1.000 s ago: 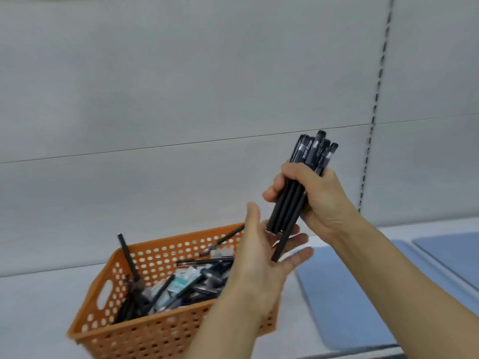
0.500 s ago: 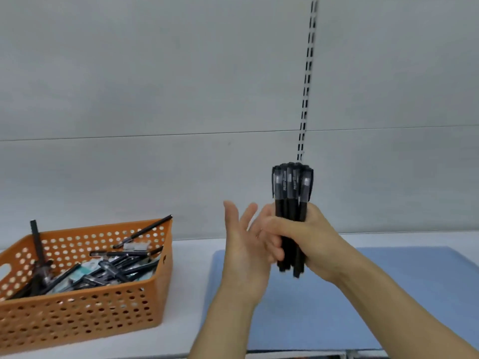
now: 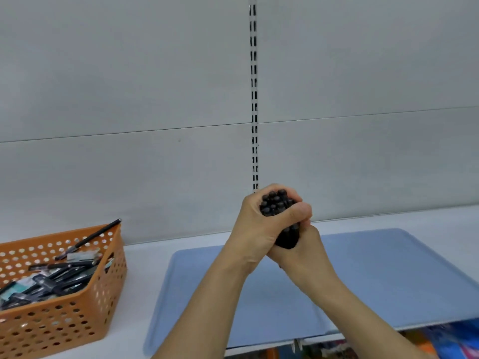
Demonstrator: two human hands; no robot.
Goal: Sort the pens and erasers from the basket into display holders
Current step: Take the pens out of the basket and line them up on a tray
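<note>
A bundle of black pens [image 3: 276, 204] stands nearly upright above the shelf, its cap ends facing me. My left hand [image 3: 255, 229] wraps round the upper part of the bundle, thumb across the front. My right hand [image 3: 302, 252] grips the lower part from the right, and the pen tips are hidden inside it. At the lower left the orange perforated basket [image 3: 77, 317] holds several more black pens [image 3: 64, 274] and small packets among them. No display holder is in sight.
A blue mat [image 3: 388, 275] covers the white shelf [image 3: 145, 257] under my hands, reaching the front edge. A slotted upright rail [image 3: 254, 99] runs down the grey back panel. Coloured goods show below the shelf at the bottom right.
My left hand, open beside the bundle before, now grips it together with my right. The bundle has tipped its cap ends toward me. The view has swung right, so the basket sits farther left.
</note>
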